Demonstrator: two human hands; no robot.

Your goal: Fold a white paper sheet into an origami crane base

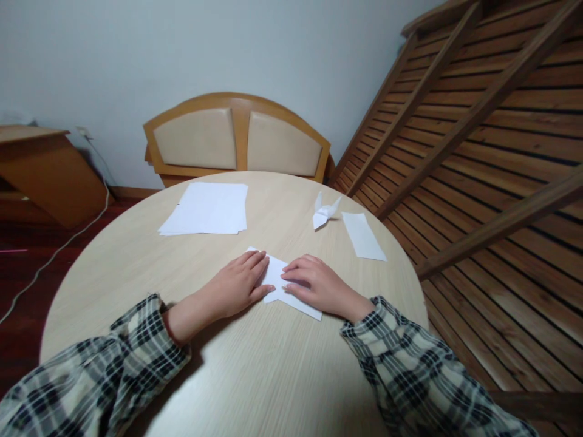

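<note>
A partly folded white paper (276, 276) lies on the round wooden table (228, 364) in front of me. My left hand (237, 284) rests flat on the paper's left part, fingers stretched out and together. My right hand (314, 285) lies on its right part, fingers bent slightly and pressing down on the fold. Neither hand lifts the sheet. Both sleeves are plaid.
A stack of white sheets (207, 209) lies at the table's far left. A folded paper crane (324, 212) and a narrow paper strip (363, 235) sit at the far right. A wooden chair (237, 142) stands behind the table; a slatted wooden stair wall (492, 152) rises to the right.
</note>
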